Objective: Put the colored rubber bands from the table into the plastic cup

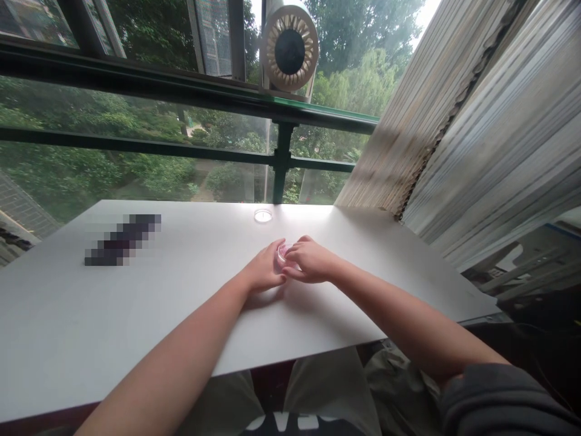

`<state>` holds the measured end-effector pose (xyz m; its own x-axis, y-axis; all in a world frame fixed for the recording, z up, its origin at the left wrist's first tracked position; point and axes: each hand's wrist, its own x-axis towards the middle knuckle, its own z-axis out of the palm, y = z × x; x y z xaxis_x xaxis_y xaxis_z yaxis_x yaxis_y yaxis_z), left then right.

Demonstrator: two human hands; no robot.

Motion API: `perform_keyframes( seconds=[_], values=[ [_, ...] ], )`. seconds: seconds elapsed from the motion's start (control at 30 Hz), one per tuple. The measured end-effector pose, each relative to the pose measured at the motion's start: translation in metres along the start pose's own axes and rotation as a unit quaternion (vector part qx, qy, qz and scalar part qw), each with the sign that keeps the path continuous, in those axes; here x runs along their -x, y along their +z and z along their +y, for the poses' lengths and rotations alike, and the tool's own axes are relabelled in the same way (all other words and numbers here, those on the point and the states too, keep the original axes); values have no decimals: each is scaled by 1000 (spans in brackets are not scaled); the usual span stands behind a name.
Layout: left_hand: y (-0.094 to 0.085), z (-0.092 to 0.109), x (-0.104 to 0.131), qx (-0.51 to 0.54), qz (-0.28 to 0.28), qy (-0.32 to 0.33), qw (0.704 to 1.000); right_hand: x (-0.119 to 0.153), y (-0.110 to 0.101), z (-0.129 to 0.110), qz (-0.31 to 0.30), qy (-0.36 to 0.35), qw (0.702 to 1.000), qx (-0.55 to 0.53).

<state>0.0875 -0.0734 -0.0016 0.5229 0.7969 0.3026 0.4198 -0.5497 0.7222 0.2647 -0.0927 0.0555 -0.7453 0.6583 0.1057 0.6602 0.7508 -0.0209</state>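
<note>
Both clasped around a small round clear container with pinkish contents [284, 251], left hand [264, 271] and right hand [311, 261] closed on its sides, mid-table. Mostly hidden by fingers. Far left, a dark object [122, 240] blurred beyond reading. Smooth white table [136, 315]; beyond, a small round clear lid [262, 215].

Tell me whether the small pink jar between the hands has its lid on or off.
Cannot tell: the left hand and right hand cover most of the pink jar, hiding its top.
</note>
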Motion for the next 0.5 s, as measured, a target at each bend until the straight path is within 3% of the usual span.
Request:
perform_keyframes(
  seconds=[0.5],
  values=[
    [-1, 9, 1, 24, 29, -39, 998, 10, -25, 5, 39, 12, 997, -66]
  ],
)
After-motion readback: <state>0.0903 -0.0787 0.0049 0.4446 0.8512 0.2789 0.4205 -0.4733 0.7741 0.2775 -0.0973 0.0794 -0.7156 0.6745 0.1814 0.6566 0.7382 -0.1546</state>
